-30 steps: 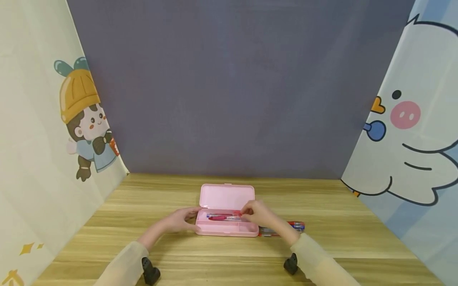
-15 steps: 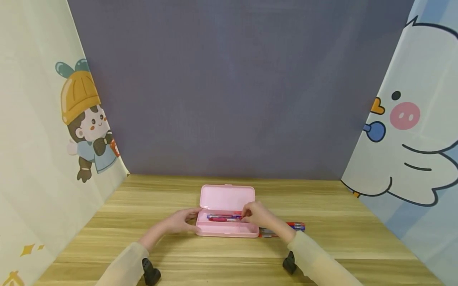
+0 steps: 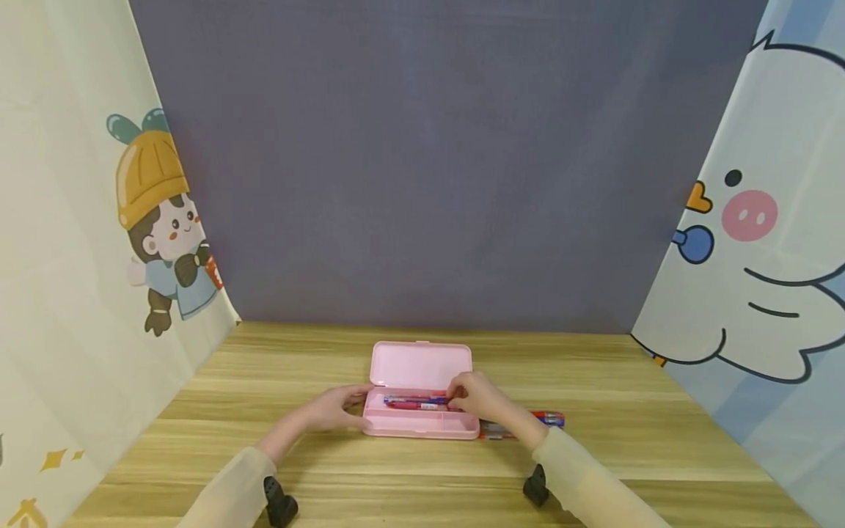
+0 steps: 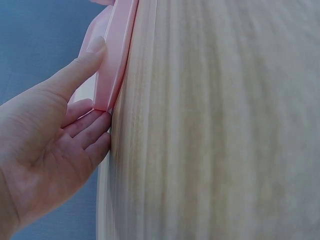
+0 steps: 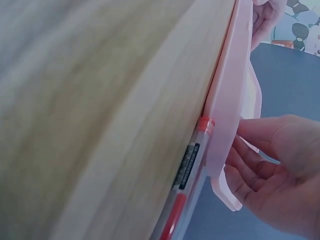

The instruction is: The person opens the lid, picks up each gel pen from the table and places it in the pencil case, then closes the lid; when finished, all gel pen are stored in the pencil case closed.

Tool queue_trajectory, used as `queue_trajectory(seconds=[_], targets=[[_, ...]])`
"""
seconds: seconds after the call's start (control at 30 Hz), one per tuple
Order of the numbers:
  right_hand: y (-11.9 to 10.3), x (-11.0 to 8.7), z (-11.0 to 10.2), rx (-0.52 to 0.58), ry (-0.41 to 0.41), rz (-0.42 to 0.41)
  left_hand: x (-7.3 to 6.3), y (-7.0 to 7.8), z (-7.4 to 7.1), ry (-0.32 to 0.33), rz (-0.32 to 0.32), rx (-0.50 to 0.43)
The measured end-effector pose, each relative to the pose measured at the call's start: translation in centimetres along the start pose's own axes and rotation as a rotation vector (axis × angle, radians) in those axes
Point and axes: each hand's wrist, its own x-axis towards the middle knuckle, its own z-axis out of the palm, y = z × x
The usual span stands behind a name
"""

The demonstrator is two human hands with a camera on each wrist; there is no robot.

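Observation:
An open pink pencil case (image 3: 405, 433) lies on the wooden table, its lid (image 3: 421, 365) tipped back behind it. Thumb and fingers of my left hand (image 3: 330, 408) grip its left end; in the left wrist view the thumb (image 4: 82, 67) lies on the wall and the fingertips reach the lower edge. A blue pen (image 3: 403, 400) and a dark pink pen (image 3: 409, 405) lie in the rear compartment. Over their right ends, my right hand (image 3: 477, 396) pinches down with curled fingers at a pen. Its fingertips are partly hidden behind the case wall in the right wrist view.
Several red and blue pens (image 3: 549, 419) lie on the table right of the case, partly under the right forearm. One clear pen with a red end (image 5: 187, 172) sits close against the case. A dark backdrop (image 3: 422, 169) stands behind the table.
My right hand has shifted slightly right and down over the pens, and more of the blue and pink pens shows. The left hand stays on the case.

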Motion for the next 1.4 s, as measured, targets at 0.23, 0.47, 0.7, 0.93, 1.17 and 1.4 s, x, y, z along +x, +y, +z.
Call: queue_trajectory(seconds=[0.23,0.47,0.7,0.93,1.17,1.4], targets=[[0.7,-0.4,-0.7,0.041,0.018,0.024,0.1,-0.1,0.1,-0.004,0.002,-0.013],[1.1,-1.0,-1.9,0.100,0.052,0.010,0.1,-0.3,0.1,-0.002,0.003,-0.021],[1.2,-2.0,-2.6,0.130,0.056,0.007,0.1,-0.5,0.0,-0.005,0.002,-0.026],[2.3,-3.2,-3.3,0.136,0.094,-0.060,0.0,-0.5,0.0,-0.002,0.015,-0.030],[3.5,-4.5,-4.1,0.110,0.108,-0.046,0.1,-0.5,0.0,0.005,0.016,-0.012],[4.8,-6.0,-5.3,0.079,0.110,-0.018,0.2,-0.5,0.0,0.000,0.015,0.002]])
